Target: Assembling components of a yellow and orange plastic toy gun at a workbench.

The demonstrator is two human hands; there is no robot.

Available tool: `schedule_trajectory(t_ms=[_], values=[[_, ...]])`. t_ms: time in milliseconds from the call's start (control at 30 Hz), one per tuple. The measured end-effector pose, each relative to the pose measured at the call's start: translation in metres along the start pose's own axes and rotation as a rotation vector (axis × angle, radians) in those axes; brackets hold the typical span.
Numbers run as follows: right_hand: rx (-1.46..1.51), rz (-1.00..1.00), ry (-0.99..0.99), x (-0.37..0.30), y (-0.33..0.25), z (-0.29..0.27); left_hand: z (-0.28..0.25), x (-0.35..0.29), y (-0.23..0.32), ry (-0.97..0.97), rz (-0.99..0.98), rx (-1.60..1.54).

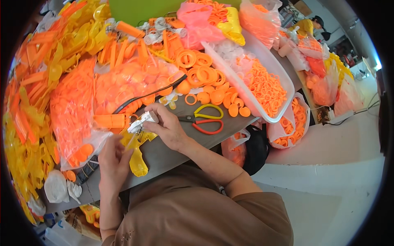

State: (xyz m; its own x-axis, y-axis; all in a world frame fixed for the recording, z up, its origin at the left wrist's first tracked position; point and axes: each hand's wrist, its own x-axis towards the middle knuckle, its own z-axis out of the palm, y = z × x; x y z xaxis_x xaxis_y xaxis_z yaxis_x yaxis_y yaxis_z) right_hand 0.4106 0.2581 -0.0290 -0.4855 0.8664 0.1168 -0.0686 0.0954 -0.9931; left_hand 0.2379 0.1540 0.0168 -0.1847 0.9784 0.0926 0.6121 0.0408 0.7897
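My right hand (169, 130) grips a small white mechanism (142, 122) with a round end, between thumb and fingers. Thin wires seem to hang under it. My left hand (113, 160) is just to its lower left, fingers curled and slightly blurred; what they pinch, if anything, I cannot make out. Below and between the hands lies a yellow plastic shell (138, 164), partly over the table edge. An orange plastic housing (110, 121) lies just beyond my left hand. Scissors (205, 119) with one yellow and one red handle rest right of my right hand.
Yellow and orange plastic parts (30, 94) pile high at the left. Bagged orange pieces (74, 106) cover the back. A clear bin (269, 114) of small orange rings stands at the right. A black cord (152, 93) crosses the parts. Filled bags (293, 123) hang off the right side.
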Motion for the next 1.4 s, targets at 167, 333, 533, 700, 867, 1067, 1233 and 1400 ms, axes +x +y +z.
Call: schedule_trajectory(t_ms=[167,333,533,700,867,1067,1233,1400], values=[[0.257,0.029,0.008,0.002,0.018,0.008,0.011,-0.041,0.013,-0.247,0.190,-0.146],[0.365,0.028,0.016,0.004,0.027,0.009,0.026,-0.037,0.019,-0.548,0.436,-0.075],[0.353,0.040,-0.014,0.005,0.030,0.004,-0.020,0.010,0.003,0.001,0.589,0.334],[0.472,0.032,0.017,0.003,0.020,0.009,-0.027,0.058,-0.004,0.000,0.624,0.632],[0.425,-0.007,0.023,0.002,0.022,0.006,-0.025,0.069,-0.010,-0.114,0.617,0.681],[0.440,0.008,-0.044,0.002,0.033,0.005,-0.027,0.073,-0.015,-0.084,0.801,0.771],[0.394,0.063,-0.001,0.004,0.021,0.007,-0.053,0.060,-0.011,-0.155,0.737,0.797],[0.465,0.030,0.003,0.003,0.028,-0.002,-0.054,0.039,0.001,-0.055,0.651,0.574]])
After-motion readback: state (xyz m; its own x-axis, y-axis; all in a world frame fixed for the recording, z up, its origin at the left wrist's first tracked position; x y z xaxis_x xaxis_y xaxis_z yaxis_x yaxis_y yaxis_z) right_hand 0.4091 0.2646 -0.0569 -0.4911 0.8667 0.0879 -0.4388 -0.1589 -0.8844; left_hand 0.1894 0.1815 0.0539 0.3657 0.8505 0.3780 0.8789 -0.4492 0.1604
